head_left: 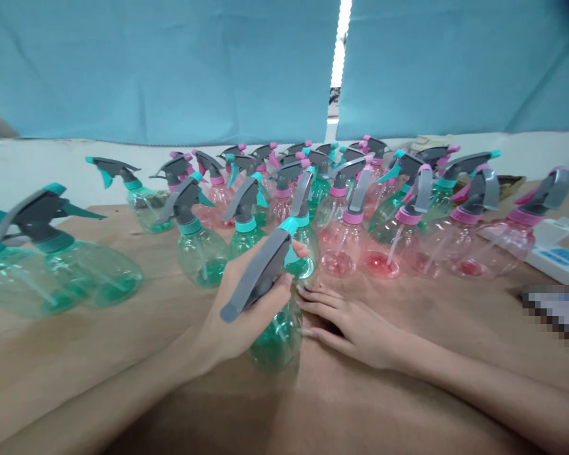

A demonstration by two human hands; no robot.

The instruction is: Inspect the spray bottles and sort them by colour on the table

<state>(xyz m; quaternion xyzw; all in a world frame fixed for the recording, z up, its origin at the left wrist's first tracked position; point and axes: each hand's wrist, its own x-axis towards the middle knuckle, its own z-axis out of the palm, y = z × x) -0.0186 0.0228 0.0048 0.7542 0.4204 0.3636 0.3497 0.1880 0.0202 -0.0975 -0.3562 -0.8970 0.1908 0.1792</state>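
Observation:
My left hand point(239, 316) is wrapped round the neck of a green spray bottle point(277, 338), just below its grey sprayer head with a teal nozzle. The bottle stands close in front of me, its nozzle pointing away. On the brown tabletop point(384, 404), my right hand point(341, 322) lies with fingers stretched out, the tips near the bottle's right side. Right behind the held bottle are another green spray bottle point(306, 246) and a pink spray bottle point(344, 246). My left fingers are partly hidden by the sprayer head.
Several green and pink spray bottles fill the back of the table. Two green spray bottles point(95, 272) stand at the left. A white power strip point(562, 259) lies at the right, near a blurred-out flat object point(559, 309). A blue curtain point(171, 69) hangs behind.

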